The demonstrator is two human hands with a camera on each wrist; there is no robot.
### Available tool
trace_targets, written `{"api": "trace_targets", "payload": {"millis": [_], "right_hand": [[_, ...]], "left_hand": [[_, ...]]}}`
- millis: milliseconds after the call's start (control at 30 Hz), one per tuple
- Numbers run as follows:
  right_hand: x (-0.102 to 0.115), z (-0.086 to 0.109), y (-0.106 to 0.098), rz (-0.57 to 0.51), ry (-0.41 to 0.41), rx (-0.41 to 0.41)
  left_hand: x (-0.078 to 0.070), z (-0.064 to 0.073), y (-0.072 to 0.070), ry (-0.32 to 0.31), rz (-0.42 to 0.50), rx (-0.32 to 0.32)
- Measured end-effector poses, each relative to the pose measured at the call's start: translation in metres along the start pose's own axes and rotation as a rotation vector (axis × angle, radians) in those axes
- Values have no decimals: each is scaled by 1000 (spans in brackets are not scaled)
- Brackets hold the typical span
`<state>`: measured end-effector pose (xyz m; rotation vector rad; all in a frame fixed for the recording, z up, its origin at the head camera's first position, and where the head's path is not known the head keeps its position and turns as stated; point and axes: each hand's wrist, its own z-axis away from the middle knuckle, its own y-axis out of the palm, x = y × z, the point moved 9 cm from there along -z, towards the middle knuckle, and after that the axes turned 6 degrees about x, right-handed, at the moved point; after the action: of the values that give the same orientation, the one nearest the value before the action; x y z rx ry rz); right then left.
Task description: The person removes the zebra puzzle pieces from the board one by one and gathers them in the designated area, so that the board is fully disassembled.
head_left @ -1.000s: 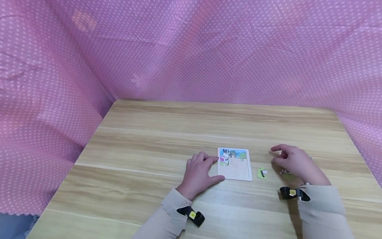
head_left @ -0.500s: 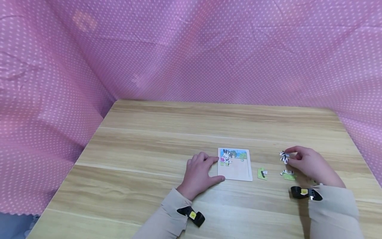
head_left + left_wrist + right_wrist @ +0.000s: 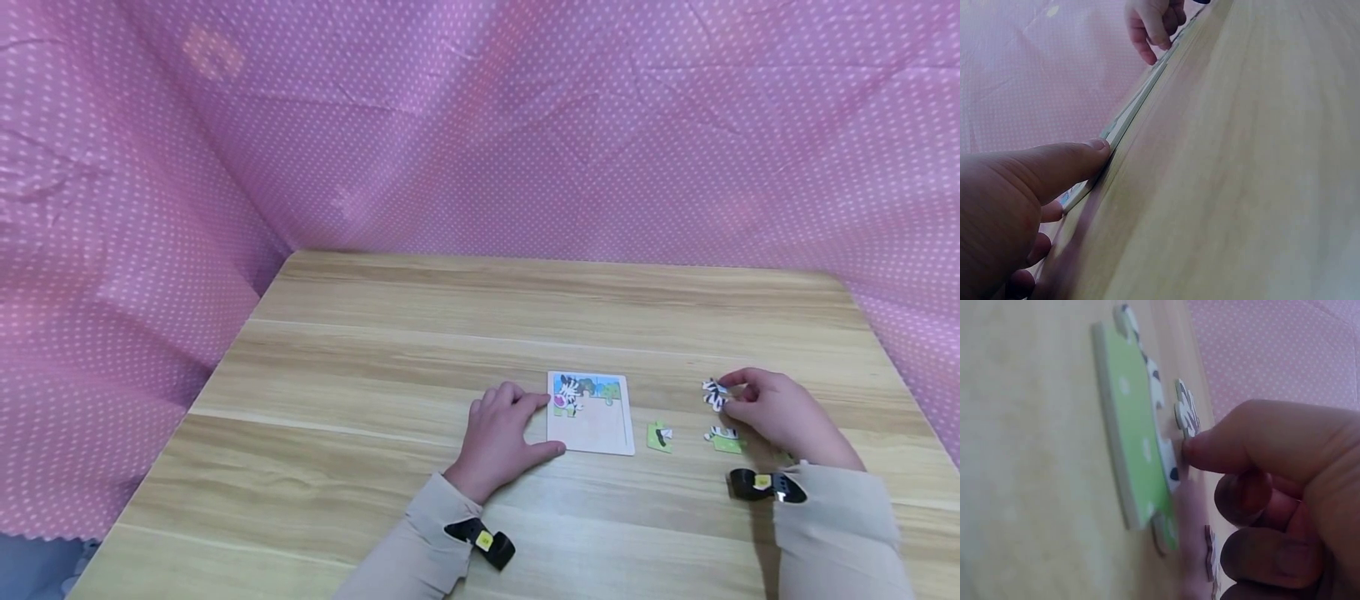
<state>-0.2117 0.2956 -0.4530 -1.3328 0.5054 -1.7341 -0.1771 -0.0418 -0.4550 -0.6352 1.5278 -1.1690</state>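
In the head view my left hand holds the near left corner of a square puzzle board, index fingertip at the left edge and thumb at the front edge. Pieces with a zebra head and trees fill the board's upper part; bare wood shows below. My right hand pinches a black-and-white striped puzzle piece by its right side, thumb and index finger on it. Just nearer lies a green puzzle piece with a striped strip, large in the right wrist view. Between it and the board is another green puzzle piece.
Further puzzle pieces lie under the right hand, mostly hidden in the head view. Everything rests on a wood-grain table. Pink dotted cloth hangs behind the table and along its sides.
My right hand has moved right and pinches the striped piece, which shows now along with the green piece below it. My left hand and the board have stayed put.
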Motion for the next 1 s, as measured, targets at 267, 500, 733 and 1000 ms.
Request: {"api": "trace_targets", "payload": {"millis": [267,500,733,1000], "right_hand": [[13,-1,3,14,-45,-37],[31,-4,8,-2,-75,-46],[47,-9,18,13,-80,-59],[66,-10,29,-1,-84,-41]], "left_hand": [[0,0,0,-4,1,5],[0,-1,0,-3,-3,0],[-1,0,0,-1,-6,-2],[0,0,0,6,-11,-10]]}}
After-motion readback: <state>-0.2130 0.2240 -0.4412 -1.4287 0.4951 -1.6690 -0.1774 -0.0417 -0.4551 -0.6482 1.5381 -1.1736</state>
